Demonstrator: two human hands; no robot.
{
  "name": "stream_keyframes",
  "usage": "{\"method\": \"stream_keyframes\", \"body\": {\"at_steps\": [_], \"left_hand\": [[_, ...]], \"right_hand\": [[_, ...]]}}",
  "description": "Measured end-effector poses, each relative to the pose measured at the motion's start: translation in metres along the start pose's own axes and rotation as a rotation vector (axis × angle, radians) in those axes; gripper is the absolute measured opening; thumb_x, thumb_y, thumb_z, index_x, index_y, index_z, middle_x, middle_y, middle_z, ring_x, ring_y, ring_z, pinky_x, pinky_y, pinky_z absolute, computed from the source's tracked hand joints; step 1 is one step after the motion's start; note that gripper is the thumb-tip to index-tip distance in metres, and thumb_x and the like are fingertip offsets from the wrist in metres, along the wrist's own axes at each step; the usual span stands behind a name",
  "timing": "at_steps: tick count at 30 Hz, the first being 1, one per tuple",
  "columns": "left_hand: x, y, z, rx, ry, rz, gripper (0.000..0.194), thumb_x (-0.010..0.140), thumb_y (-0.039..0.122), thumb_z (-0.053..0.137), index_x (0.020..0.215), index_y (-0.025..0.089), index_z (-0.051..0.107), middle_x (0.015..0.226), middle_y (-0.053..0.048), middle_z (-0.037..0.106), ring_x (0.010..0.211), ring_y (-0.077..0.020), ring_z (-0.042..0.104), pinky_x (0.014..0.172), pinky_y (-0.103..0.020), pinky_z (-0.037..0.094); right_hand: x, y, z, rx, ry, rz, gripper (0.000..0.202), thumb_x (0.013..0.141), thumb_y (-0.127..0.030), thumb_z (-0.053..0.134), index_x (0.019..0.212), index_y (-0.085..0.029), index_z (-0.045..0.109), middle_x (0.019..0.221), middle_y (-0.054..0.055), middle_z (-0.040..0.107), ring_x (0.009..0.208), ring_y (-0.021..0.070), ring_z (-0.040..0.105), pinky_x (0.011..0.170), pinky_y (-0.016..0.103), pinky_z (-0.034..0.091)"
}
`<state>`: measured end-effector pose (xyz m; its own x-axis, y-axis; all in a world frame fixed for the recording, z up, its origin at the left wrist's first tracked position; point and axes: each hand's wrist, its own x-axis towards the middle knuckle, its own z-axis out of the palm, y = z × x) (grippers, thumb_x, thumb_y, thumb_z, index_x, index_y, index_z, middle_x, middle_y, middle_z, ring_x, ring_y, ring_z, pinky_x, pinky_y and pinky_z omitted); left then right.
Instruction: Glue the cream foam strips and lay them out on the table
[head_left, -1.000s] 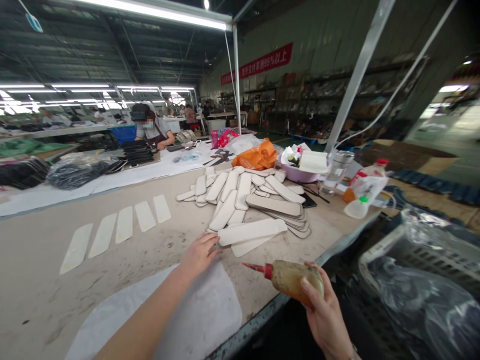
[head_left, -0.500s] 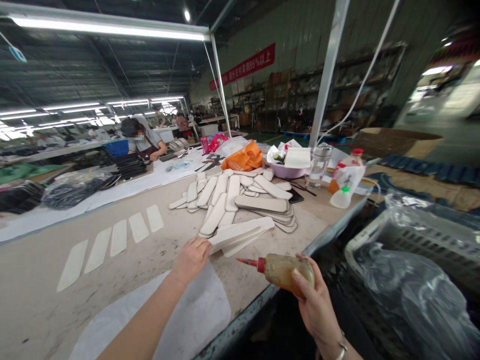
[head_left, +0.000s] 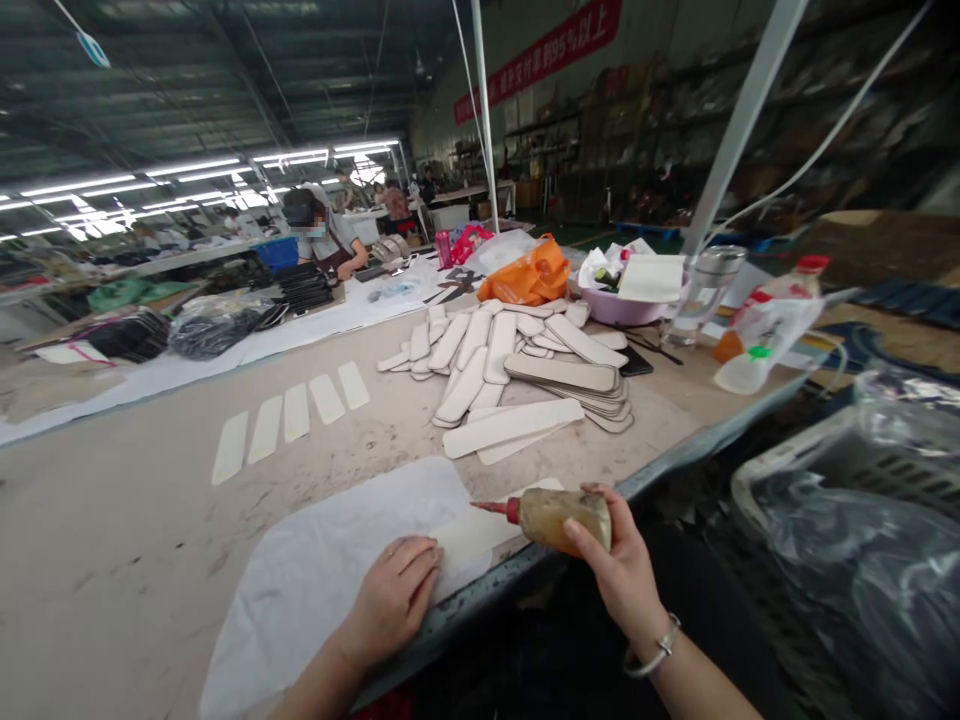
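My left hand (head_left: 397,598) has its fingers pressed together on the end of a pale strip (head_left: 480,532), which lies partly on a white sheet (head_left: 315,560) at the table's front edge. Wrapped round a glue bottle (head_left: 564,520) is my right hand (head_left: 619,560); the bottle lies sideways, its red nozzle pointing left above the strip. Beyond are two long pale strips (head_left: 514,427) and a heap of rounded pieces (head_left: 469,362). Several short strips (head_left: 296,412) lie in a row on the left.
An orange bag (head_left: 529,275), a purple basin (head_left: 626,308), a glass jar (head_left: 705,295) and a red-capped bottle (head_left: 802,285) stand at the back right. A plastic-covered crate (head_left: 780,460) is right of the table. A person (head_left: 330,235) sits across the table.
My left hand has come nearer the table's front edge with a pale strip, away from the long strips. The bottle in my right hand is now over that strip. The view has shifted left.
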<state>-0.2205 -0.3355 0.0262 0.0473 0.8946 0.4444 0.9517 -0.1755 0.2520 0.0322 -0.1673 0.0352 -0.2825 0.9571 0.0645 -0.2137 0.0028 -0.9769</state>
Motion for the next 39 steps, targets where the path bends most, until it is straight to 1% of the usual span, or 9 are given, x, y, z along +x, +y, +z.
{"method": "stream_keyframes", "body": {"at_steps": [3,5,9,12,17,24,26,29,39], "left_hand": [[-0.001,-0.013,-0.007,-0.065,-0.112,0.057,0.026,0.089,0.013,0.051,0.11,0.019,0.064,0.105,-0.01,0.067,0.1,-0.0197,0.06,0.092,-0.038,0.052],[-0.002,-0.02,-0.006,-0.102,-0.139,0.091,0.025,0.089,0.013,0.052,0.11,0.02,0.065,0.103,-0.008,0.067,0.099,-0.0189,0.06,0.091,-0.038,0.052],[-0.004,-0.024,0.003,-0.144,-0.037,0.059,0.021,0.089,0.014,0.054,0.104,0.019,0.067,0.098,-0.008,0.067,0.09,-0.0171,0.06,0.081,-0.032,0.054],[-0.006,-0.022,0.008,-0.15,0.006,0.037,0.018,0.088,0.013,0.056,0.102,0.017,0.066,0.096,-0.007,0.067,0.089,-0.0163,0.06,0.08,-0.03,0.054],[-0.006,-0.02,0.008,-0.146,0.001,0.044,0.017,0.088,0.013,0.056,0.101,0.016,0.065,0.093,-0.007,0.066,0.086,-0.0155,0.057,0.077,-0.03,0.053],[-0.006,-0.021,0.007,-0.115,-0.037,0.052,0.016,0.088,0.013,0.055,0.1,0.017,0.066,0.092,-0.006,0.065,0.086,-0.0157,0.056,0.078,-0.03,0.051],[-0.006,-0.02,0.007,-0.114,-0.038,0.045,0.016,0.088,0.012,0.056,0.1,0.017,0.066,0.092,-0.005,0.065,0.085,-0.0154,0.055,0.078,-0.03,0.051],[-0.006,-0.021,0.007,-0.123,-0.03,0.037,0.017,0.088,0.012,0.056,0.101,0.017,0.066,0.093,-0.006,0.065,0.085,-0.0152,0.056,0.078,-0.029,0.051],[-0.006,-0.024,0.011,-0.107,0.038,0.093,0.014,0.087,0.012,0.057,0.097,0.016,0.067,0.092,-0.006,0.066,0.086,-0.0148,0.06,0.08,-0.029,0.052]], "right_hand": [[-0.006,0.007,0.005,-0.139,-0.044,-0.101,0.052,0.072,-0.037,0.077,0.116,-0.023,0.054,0.112,0.007,0.058,0.098,0.0261,0.057,0.087,0.038,0.048],[-0.008,0.012,0.007,-0.222,-0.076,-0.177,0.05,0.075,-0.035,0.075,0.118,-0.024,0.052,0.116,0.008,0.056,0.102,0.0266,0.055,0.092,0.041,0.045],[-0.009,0.017,0.012,-0.341,-0.127,-0.257,0.047,0.081,-0.034,0.071,0.122,-0.025,0.049,0.116,0.008,0.053,0.104,0.0267,0.054,0.095,0.043,0.043],[-0.01,0.015,0.021,-0.434,-0.17,-0.345,0.044,0.082,-0.035,0.069,0.12,-0.025,0.049,0.115,0.009,0.052,0.106,0.0274,0.052,0.094,0.044,0.044],[-0.014,0.012,0.041,-0.53,-0.28,-0.503,0.041,0.084,-0.035,0.068,0.118,-0.024,0.047,0.11,0.009,0.05,0.103,0.0262,0.051,0.089,0.042,0.046],[-0.021,0.015,0.051,-0.573,-0.365,-0.494,0.04,0.086,-0.034,0.066,0.118,-0.025,0.045,0.112,0.01,0.046,0.102,0.0254,0.051,0.087,0.04,0.049],[-0.02,0.014,0.049,-0.594,-0.352,-0.493,0.039,0.086,-0.034,0.066,0.118,-0.024,0.046,0.112,0.01,0.045,0.1,0.0248,0.052,0.086,0.04,0.05],[-0.014,0.01,0.04,-0.625,-0.284,-0.514,0.038,0.085,-0.033,0.066,0.117,-0.024,0.047,0.111,0.009,0.046,0.098,0.0242,0.053,0.085,0.039,0.05],[0.016,0.001,-0.01,-0.834,0.104,-0.551,0.034,0.085,-0.034,0.063,0.113,-0.023,0.049,0.106,0.008,0.051,0.098,0.0255,0.053,0.087,0.044,0.05]]}}
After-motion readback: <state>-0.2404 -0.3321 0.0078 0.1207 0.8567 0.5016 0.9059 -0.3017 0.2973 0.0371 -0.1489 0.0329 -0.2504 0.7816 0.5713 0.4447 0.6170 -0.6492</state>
